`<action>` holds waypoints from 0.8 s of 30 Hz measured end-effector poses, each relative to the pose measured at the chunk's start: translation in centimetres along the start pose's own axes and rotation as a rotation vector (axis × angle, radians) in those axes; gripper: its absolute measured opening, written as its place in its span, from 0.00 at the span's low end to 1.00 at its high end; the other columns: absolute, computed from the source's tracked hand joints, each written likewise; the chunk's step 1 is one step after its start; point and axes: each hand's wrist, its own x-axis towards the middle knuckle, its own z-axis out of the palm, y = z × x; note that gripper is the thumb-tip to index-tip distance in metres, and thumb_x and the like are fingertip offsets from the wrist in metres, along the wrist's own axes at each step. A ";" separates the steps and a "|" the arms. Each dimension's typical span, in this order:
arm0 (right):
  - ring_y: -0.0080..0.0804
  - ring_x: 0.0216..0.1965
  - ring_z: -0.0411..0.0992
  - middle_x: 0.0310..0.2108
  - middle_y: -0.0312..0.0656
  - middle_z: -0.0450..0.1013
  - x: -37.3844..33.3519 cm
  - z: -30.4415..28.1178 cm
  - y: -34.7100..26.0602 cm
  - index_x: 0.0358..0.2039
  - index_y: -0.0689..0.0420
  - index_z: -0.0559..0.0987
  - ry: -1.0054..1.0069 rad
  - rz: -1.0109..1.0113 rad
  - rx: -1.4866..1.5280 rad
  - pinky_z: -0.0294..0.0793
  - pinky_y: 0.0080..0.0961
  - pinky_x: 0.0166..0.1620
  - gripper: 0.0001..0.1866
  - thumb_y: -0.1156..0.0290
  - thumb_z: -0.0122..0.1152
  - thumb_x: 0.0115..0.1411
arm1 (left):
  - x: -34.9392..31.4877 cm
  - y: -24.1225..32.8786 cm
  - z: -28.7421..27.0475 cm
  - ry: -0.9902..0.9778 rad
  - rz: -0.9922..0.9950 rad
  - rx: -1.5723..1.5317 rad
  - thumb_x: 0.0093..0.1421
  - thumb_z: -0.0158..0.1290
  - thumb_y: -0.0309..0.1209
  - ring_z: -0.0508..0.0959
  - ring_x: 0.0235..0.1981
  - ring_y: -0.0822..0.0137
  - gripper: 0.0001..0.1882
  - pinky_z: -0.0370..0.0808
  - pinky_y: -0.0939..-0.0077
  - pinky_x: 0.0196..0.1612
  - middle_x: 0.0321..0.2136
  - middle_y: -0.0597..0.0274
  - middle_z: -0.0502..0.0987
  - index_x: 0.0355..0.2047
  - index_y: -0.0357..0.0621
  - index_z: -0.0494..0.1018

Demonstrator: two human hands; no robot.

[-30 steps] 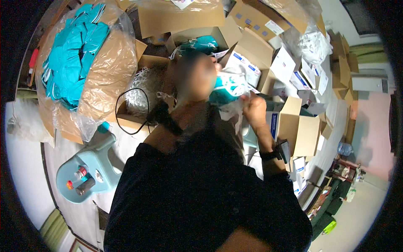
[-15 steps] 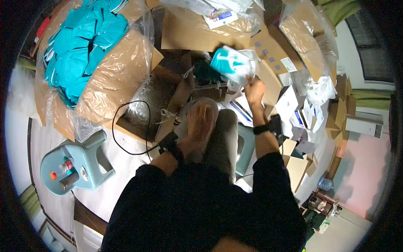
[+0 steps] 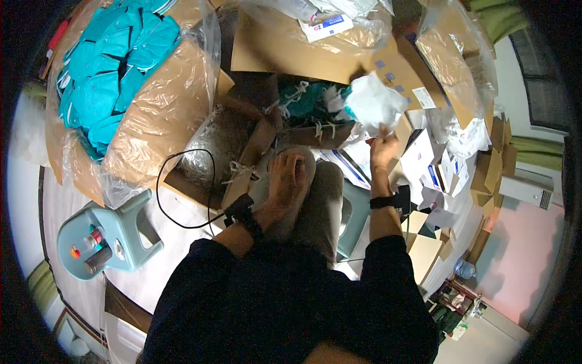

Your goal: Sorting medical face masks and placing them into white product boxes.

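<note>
My right hand, with a strap on its wrist, pinches the lower edge of a soft white item. A little teal shows at that item's left side, and its exact kind is unclear. Behind and left of it sits a cardboard box holding teal fabric pieces with white ties. My left hand lies on my knee with its fingers stretched out and holds nothing.
At the far left, a plastic-lined carton is heaped with teal cloth items. A pale blue stool bears bottles. White boxes stand at the right. A black cable loops beside my left wrist.
My right hand has moved slightly right and toward me with the item, which now shows mostly white instead of teal and white. My left hand stays on my knee.
</note>
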 end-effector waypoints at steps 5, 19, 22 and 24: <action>0.33 0.13 0.73 0.18 0.49 0.72 -1.8 -2.8 -1.2 0.41 0.76 0.69 0.018 0.230 0.099 0.73 0.29 0.17 0.19 0.67 0.55 0.65 | 0.0 0.4 -0.2 -0.038 -0.020 -0.086 0.59 0.49 0.25 0.72 0.44 0.47 0.09 0.66 0.53 0.48 0.40 0.49 0.72 0.41 0.42 0.69; 0.20 0.17 0.62 0.18 0.29 0.66 -4.7 -7.7 -0.5 0.27 0.53 0.75 -0.055 0.390 0.728 0.64 0.19 0.23 0.07 0.72 0.57 0.64 | 5.7 2.2 -1.6 -0.038 -0.279 -0.396 0.58 0.55 0.28 0.76 0.42 0.52 0.10 0.71 0.61 0.46 0.37 0.52 0.77 0.41 0.42 0.73; 0.18 0.21 0.62 0.23 0.27 0.67 -6.8 -8.8 -0.9 0.32 0.52 0.76 -0.107 0.333 0.659 0.64 0.19 0.27 0.03 0.71 0.57 0.64 | 10.5 3.8 -2.1 0.275 0.179 -0.188 0.56 0.59 0.28 0.78 0.38 0.53 0.11 0.74 0.63 0.43 0.36 0.54 0.78 0.40 0.43 0.74; 0.19 0.20 0.64 0.21 0.29 0.69 -8.1 -9.4 -1.8 0.30 0.52 0.77 -0.117 0.337 0.694 0.67 0.20 0.25 0.05 0.68 0.59 0.64 | 12.7 8.9 -4.8 0.281 0.280 -0.208 0.56 0.61 0.29 0.79 0.40 0.59 0.14 0.74 0.68 0.45 0.38 0.56 0.79 0.42 0.43 0.75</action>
